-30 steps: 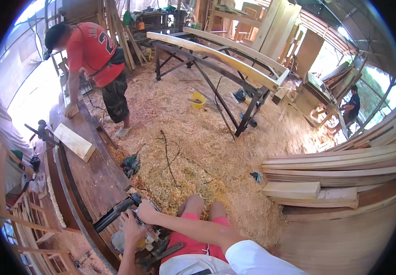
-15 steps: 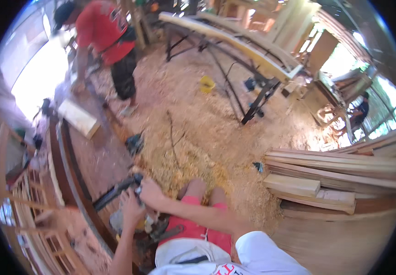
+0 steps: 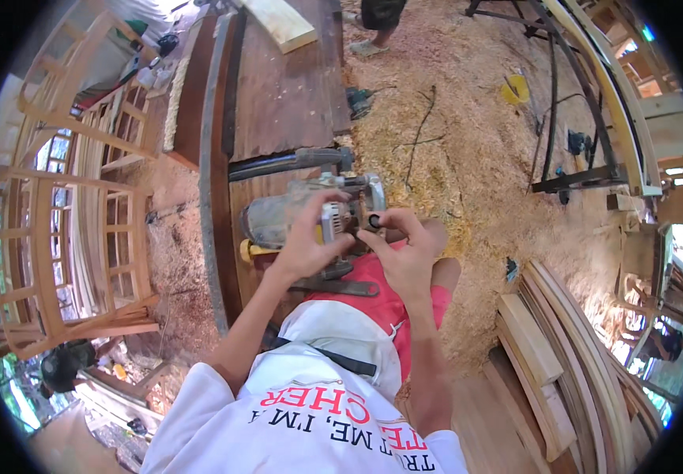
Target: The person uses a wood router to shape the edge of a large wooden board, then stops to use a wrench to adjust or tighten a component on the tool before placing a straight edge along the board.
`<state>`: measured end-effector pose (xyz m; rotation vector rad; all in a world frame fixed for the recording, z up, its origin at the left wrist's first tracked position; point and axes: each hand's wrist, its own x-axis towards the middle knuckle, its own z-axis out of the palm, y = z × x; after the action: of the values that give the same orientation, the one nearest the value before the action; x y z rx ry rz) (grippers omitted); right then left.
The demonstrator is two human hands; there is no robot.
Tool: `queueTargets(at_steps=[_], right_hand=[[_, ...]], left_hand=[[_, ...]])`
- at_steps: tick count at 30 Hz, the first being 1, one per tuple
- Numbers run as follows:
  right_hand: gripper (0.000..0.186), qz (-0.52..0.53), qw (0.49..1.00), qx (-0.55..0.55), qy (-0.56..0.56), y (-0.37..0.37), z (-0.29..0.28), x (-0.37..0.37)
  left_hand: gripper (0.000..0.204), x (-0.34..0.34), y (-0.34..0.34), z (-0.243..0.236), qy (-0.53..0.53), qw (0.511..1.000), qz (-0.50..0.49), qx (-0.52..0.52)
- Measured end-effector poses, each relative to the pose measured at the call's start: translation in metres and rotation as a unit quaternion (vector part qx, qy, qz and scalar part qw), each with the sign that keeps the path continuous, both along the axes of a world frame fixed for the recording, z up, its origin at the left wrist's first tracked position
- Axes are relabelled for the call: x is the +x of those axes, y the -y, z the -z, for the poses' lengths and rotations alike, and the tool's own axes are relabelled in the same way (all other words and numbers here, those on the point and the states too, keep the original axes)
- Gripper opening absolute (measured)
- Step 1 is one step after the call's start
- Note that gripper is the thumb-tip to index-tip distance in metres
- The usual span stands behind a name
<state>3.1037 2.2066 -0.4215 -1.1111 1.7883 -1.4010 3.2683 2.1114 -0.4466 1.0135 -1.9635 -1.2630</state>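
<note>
A grey power router [image 3: 272,221] lies on its side on the brown wooden bench, beside my lap. My left hand [image 3: 308,243] is curled round its vented part, thumb toward the shaft end. Close by, my right hand [image 3: 404,257] pinches a small black round piece [image 3: 374,220] between thumb and fingers at the router's metal base [image 3: 376,192]. Whether that piece is attached to the router I cannot tell. A flat dark wrench [image 3: 340,287] rests by my lap, below the router. Beyond the router lies a long dark tool [image 3: 290,162].
A pale wood block [image 3: 282,25] sits on the bench [image 3: 286,103]. Shavings and a forked twig [image 3: 416,142] cover the floor, with a yellow container [image 3: 515,90] farther off. Stacked boards [image 3: 551,355] stand at right, wooden frames [image 3: 80,189] at left. A co-worker's legs [image 3: 377,24] show at top.
My view has turned down toward the bench and my lap. My right hand has drawn back from reaching across and now pinches the small black piece. Only the co-worker's legs remain in view.
</note>
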Motion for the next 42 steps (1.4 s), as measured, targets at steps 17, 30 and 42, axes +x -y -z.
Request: queueTargets(at_steps=[17,30,42], right_hand=[[0.017,-0.147,0.976,0.115,-0.111,-0.036,0.047,0.068],[0.020,-0.233,0.890,0.179,-0.348,-0.043,0.054,0.100],[0.036,-0.281,0.815,0.286,-0.419,-0.057,0.040,0.095]], left_hand=[[0.031,0.084,0.000,0.032,-0.018,0.980,-0.110,0.164],[0.018,0.189,-0.001,0.040,-0.030,0.938,-0.313,0.145],[0.039,0.184,-0.109,0.125,0.261,0.955,-0.123,0.071]])
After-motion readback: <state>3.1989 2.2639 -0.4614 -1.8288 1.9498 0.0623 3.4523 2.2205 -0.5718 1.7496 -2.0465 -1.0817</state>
